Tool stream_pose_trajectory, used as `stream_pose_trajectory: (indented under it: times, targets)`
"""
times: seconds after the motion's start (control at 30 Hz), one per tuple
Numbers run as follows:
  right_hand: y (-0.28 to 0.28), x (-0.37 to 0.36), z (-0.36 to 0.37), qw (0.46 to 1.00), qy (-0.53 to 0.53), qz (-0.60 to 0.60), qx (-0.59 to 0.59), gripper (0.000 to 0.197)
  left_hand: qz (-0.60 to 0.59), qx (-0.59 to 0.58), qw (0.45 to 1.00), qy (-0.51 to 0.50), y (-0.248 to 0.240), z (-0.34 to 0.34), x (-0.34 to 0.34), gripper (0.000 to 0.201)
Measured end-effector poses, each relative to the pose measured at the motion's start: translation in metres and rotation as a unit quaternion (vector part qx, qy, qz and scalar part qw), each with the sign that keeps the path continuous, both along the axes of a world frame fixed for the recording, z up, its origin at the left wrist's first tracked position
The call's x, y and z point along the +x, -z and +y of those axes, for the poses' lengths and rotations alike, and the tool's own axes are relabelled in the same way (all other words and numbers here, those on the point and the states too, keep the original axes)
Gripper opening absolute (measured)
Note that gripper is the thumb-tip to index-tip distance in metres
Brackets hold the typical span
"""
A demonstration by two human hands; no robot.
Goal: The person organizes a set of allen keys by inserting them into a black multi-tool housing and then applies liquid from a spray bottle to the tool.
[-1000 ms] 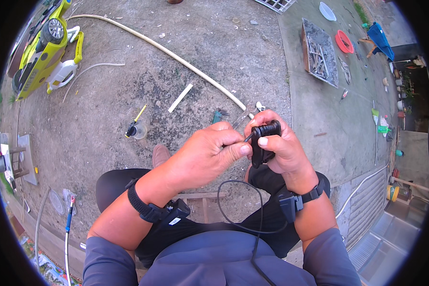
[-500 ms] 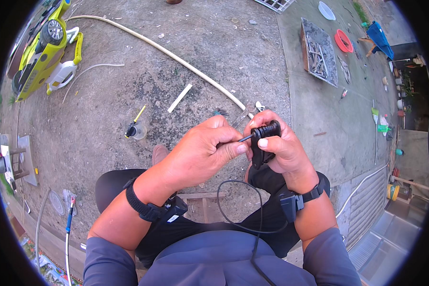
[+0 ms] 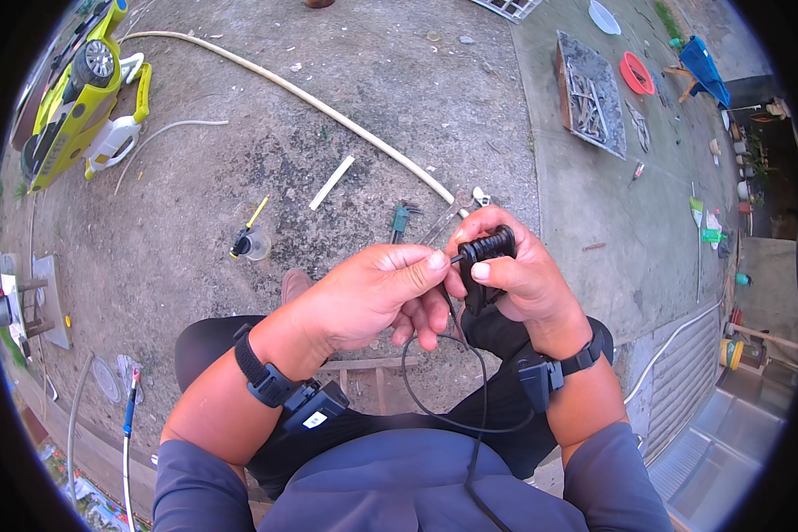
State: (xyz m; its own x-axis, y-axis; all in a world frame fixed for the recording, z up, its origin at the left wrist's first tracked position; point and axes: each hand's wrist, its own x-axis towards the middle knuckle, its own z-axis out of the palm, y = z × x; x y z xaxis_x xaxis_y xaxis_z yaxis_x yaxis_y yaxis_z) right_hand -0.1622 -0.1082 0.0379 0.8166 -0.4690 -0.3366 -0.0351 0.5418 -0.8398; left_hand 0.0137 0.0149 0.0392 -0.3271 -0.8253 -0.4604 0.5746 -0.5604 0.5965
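Note:
My right hand (image 3: 521, 277) grips a black part with a ribbed, coil-like barrel (image 3: 488, 248) and a flat lower plate, fingers behind it and thumb across its front. My left hand (image 3: 390, 291) is just left of it, thumb and forefinger pinched on a thin dark rod that looks like a hex key (image 3: 456, 260). The rod's tip meets the left end of the barrel. The other left fingers are loosely curled. A thin dark line drops below the pinch; I cannot tell whether it is the rod's long arm or cable.
A green-handled tool (image 3: 401, 222) and metal pieces lie just beyond my hands. A long pale hose (image 3: 319, 105), a white strip (image 3: 332, 183) and a clear jar (image 3: 257, 246) rest on the ground. A tray of metal pieces (image 3: 594, 102) stands far right. A black cable (image 3: 485, 399) loops over my lap.
My left hand has turned, its thumb rising to the rod's end and its lower fingers coming into view. The black part has shifted slightly left. More of the green-handled tool shows.

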Motion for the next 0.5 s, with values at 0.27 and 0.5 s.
stream_pose_trajectory:
  times: [0.27,0.5]
  targets:
    - [0.0001,-0.0008,-0.0007,1.000,-0.013,0.007,-0.010,0.028,0.067,0.033,0.997,-0.009,0.0036,-0.0011,0.0003,0.035]
    - [0.0011,-0.0021,0.0005,1.000,-0.019,0.020,0.002,0.027,-0.095,-0.036,0.994,0.029,-0.0007,-0.0027,0.0057,0.031]
